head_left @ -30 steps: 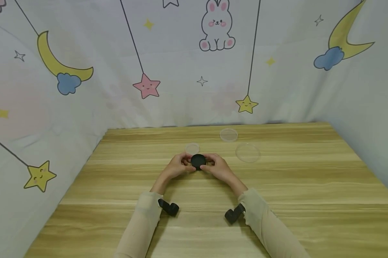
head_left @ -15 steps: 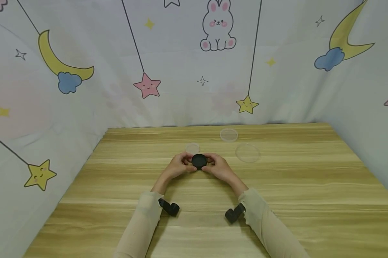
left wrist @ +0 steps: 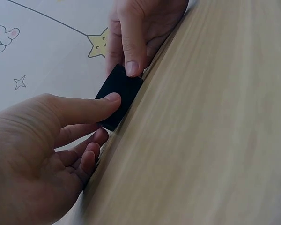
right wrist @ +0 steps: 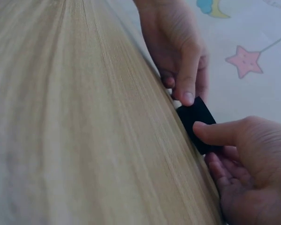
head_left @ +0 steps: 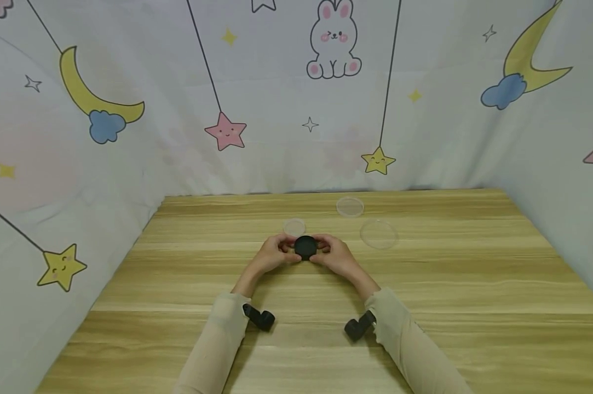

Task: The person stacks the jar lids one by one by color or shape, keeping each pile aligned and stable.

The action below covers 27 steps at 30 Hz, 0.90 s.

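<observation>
A short black round cylinder (head_left: pixel 305 248) with a dark, flat-looking top is held between both hands at the middle of the table. My left hand (head_left: pixel 271 255) pinches its left side, the thumb lying on the near wall in the left wrist view. From the opposite side my right hand (head_left: pixel 337 256) grips it, with thumb in front and fingers behind. In the right wrist view the black cylinder (right wrist: pixel 199 123) looks upright and very near the tabletop; whether it touches cannot be told. Just behind the hands lies a small clear disc (head_left: pixel 294 227).
Two more clear round pieces lie farther right: a medium disc (head_left: pixel 350 207) near the back edge and a larger ring-edged disc (head_left: pixel 378 234) beside the right hand. The wooden table (head_left: pixel 296 339) meets printed cloth walls (head_left: pixel 276 164) at the back and sides.
The black cylinder has shifted very slightly to the right between my hands, and both hands keep their hold. The clear discs stay where they were.
</observation>
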Available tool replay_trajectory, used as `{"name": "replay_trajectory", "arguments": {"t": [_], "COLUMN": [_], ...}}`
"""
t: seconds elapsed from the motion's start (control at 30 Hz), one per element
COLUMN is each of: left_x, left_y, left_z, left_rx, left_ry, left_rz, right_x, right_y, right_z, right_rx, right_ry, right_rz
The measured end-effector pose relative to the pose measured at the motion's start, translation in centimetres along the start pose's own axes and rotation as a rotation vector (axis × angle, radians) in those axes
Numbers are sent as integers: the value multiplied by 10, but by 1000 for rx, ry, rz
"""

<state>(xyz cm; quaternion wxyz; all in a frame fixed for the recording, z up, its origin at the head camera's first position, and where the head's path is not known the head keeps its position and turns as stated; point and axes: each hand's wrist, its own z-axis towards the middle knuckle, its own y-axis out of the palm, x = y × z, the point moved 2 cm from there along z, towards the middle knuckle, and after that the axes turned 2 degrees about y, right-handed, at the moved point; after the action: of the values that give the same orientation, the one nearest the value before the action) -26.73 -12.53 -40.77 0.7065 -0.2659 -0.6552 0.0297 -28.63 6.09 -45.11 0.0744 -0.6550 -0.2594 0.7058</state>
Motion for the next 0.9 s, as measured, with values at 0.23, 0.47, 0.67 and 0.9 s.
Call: {"name": "replay_trajectory", "arguments": {"t": [0.23, 0.47, 0.67, 0.9], "left_x": [-12, -39, -40, -40], "left_y": [2, 3, 2, 1], "left_z": [8, 22, 22, 22], "left_rx": [10, 26, 22, 18], "left_ry": [3, -5, 0, -3], "left_rz": [21, 31, 25, 34], "right_x": [0, 2, 2, 2], "right_y": [0, 0, 0, 0], "right_z": [1, 1, 1, 0], "right_rx": [5, 5, -4, -6], "right_ry": [-14, -20, -16, -27], "right_rz": [-20, -40, -40, -38]}}
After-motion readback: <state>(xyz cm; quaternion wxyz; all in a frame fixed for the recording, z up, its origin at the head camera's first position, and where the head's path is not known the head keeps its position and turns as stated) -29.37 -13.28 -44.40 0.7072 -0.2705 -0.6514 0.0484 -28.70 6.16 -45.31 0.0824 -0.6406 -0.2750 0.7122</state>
